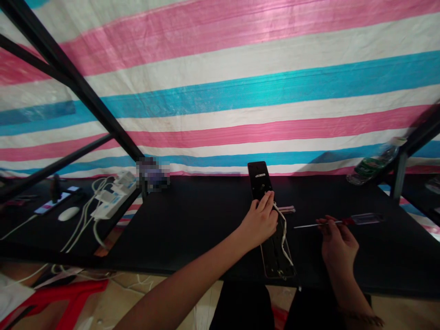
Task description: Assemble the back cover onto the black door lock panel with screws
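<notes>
Our knees [240,306] are nearest, tucked below the black table [206,215]. At two o'clock from them, our right hand [339,246] has its fingers closed round the shaft of a screwdriver [349,221], tip toward nine, apart from the black panel [274,257] at twelve. White cable [283,236] lies exposed along it, so work seems partway; we cannot tell which screws remain. Our left hand [259,224] rests across the panel, fingers together; any pinch is hidden.

Black surface [192,229]. On it: long dark panel [260,181], one end at near edge; small pink item [288,209] just right of it; bottle [373,165] tilted, rear right; pixelated object [155,175], unidentifiable, rear left.
</notes>
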`<state>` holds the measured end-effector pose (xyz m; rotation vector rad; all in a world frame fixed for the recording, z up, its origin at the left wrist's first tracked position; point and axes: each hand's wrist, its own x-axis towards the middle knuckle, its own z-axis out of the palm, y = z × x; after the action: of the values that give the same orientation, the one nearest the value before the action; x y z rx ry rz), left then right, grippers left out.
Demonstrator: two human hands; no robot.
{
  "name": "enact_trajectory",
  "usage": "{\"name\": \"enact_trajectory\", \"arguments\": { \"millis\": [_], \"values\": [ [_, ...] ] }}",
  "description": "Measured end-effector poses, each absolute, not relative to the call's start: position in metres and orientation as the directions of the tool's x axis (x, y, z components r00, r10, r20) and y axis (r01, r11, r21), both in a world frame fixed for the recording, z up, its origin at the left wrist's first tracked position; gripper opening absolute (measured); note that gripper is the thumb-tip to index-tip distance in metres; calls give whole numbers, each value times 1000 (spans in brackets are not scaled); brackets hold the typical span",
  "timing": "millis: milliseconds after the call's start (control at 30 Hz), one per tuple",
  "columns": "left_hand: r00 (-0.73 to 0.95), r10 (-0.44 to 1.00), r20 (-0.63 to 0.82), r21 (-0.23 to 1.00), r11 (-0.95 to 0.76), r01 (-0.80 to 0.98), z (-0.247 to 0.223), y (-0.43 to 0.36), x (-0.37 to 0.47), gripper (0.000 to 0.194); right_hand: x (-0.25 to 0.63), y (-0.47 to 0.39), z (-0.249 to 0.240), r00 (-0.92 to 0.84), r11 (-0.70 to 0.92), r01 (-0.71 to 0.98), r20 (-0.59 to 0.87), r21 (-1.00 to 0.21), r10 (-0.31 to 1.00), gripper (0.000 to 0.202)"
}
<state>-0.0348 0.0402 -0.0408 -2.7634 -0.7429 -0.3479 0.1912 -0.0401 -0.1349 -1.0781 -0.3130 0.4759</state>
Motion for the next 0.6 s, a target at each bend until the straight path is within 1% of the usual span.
{"name": "enact_trajectory", "arguments": {
  "millis": [133, 233, 333, 433, 600],
  "values": [
    [831, 470, 298, -138, -840, 524, -38, 39, -34, 23, 188, -41, -131, 861, 384, -205, 21, -900, 508, 31],
    [817, 486, 310, -114, -834, 540, -40, 38, -32, 23, 178, -47, -117, 863, 409, -194, 44, -892, 504, 29],
    [785, 521, 334, -72, -817, 572, -45, 35, -32, 23, 161, -56, -94, 857, 455, -121, 139, -882, 496, 27],
    [757, 553, 348, -3, -807, 590, -50, 31, -35, 21, 142, -64, -70, 833, 475, -37, 236, -879, 500, 24],
    [742, 586, 326, 116, -804, 583, -49, 29, -40, 17, 124, -71, -48, 767, 480, 72, 356, -874, 534, 20]
  ]
}}
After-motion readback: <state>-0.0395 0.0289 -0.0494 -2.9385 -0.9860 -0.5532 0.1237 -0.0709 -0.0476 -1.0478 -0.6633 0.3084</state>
